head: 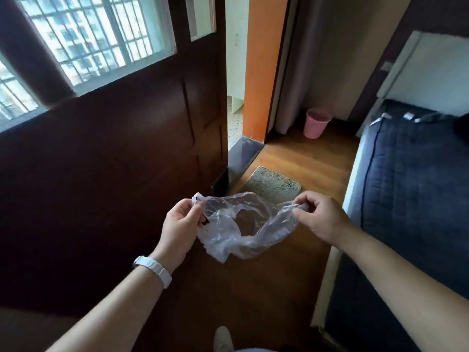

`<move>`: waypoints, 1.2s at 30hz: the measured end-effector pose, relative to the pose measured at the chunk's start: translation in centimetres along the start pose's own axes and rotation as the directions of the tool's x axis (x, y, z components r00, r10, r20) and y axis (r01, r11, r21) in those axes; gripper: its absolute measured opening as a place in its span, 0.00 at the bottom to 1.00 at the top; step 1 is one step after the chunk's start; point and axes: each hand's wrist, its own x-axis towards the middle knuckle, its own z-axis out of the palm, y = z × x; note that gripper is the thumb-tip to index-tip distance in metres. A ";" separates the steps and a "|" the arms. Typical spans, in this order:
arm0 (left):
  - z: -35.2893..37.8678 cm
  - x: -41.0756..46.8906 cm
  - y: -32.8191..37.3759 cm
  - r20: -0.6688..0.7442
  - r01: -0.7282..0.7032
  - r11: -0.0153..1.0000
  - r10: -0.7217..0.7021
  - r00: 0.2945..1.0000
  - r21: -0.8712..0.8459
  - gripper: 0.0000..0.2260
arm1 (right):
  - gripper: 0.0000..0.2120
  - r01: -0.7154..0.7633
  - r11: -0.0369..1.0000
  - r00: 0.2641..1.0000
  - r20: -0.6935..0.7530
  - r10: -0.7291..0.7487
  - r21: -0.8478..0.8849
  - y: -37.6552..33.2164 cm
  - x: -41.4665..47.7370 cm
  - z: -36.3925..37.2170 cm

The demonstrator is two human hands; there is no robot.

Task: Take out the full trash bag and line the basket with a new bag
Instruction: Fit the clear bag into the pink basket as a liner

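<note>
- Head view: a thin, crinkled, see-through plastic bag (238, 224) hangs in the air between both hands, over the wooden floor (304, 158).
- Left hand (181, 224) pinches 1 end of the bag; right hand (318, 215) pinches the other, fingers curled.
- Bag's long axis runs left to right, sagging in the middle.
- Pink ribbed basket (317, 123) stands upright well ahead beside the curtain (297, 72); its inside cannot be seen.

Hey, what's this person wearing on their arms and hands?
Both forearms are bare, with no sleeves in view. The left wrist carries a white ridged band, like a watch strap. The left hand and right hand have no gloves, and no rings show.
</note>
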 end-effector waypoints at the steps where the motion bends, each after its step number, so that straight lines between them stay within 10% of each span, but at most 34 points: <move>1: 0.3 1.7 0.5 0.011 -0.013 0.999 0.012 1.000 0.037 0.12 | 0.04 -0.003 1.000 1.000 -0.028 0.003 -0.010 -0.1 0.8 -0.2; 36: 39.1 37.8 15.9 0.291 -0.187 0.972 0.139 0.946 0.144 0.10 | 0.06 -0.008 1.000 0.957 -0.292 0.005 -0.011 19.8 36.5 -21.5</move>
